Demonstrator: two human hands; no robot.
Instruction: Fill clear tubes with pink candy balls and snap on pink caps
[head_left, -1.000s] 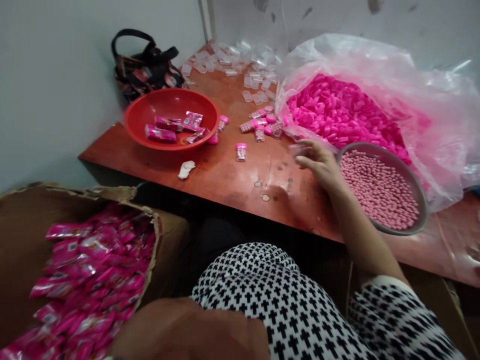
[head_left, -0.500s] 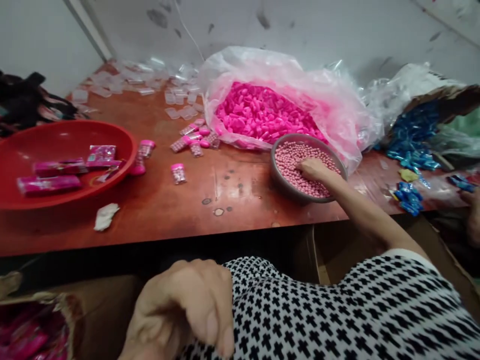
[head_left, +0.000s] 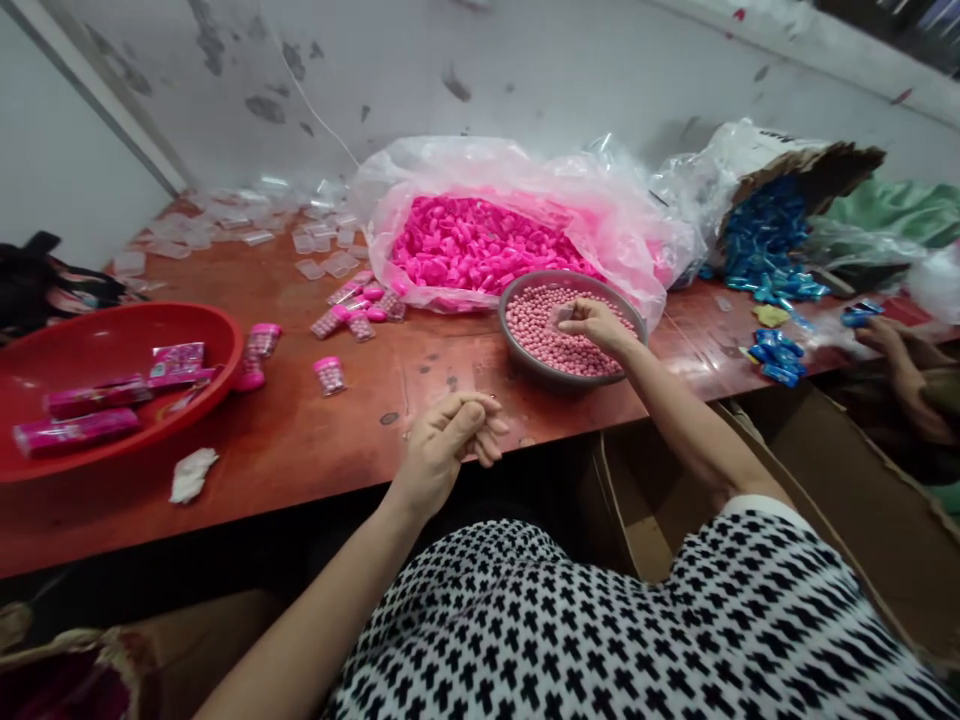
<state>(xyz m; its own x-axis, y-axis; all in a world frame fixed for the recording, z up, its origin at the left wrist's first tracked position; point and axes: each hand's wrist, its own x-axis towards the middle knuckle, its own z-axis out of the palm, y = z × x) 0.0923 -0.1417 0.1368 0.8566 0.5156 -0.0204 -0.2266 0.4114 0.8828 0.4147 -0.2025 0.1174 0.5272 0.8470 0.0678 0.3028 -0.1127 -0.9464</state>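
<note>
At the grey bowl (head_left: pixel 574 383) of pink beads (head_left: pixel 536 325), my right hand (head_left: pixel 592 322) pinches a small clear plastic container (head_left: pixel 561 316) just over the beads. The container's lower part is hard to make out. My left hand (head_left: pixel 454 432) hovers at the table's front edge, left of the bowl. Its fingers are loosely curled with the tips apart, and nothing shows in them. Left of that hand, a bead-filled bottle with a pink cap (head_left: pixel 329 375) stands by itself. More filled bottles (head_left: pixel 358 308) lie in a cluster behind it.
An open plastic bag of pink caps (head_left: pixel 480 240) lies behind the bowl. Clear empty containers (head_left: pixel 322 240) are scattered at back left. A red basin (head_left: pixel 225 330) with pink packets stands left, near crumpled tissue (head_left: pixel 193 475). Blue packets (head_left: pixel 776 350) and another person's hand (head_left: pixel 892 350) are at right.
My left hand has risen from my lap to the table edge. My right hand has lifted from within the beads, and a clear container now shows in its fingers. The view has shifted.
</note>
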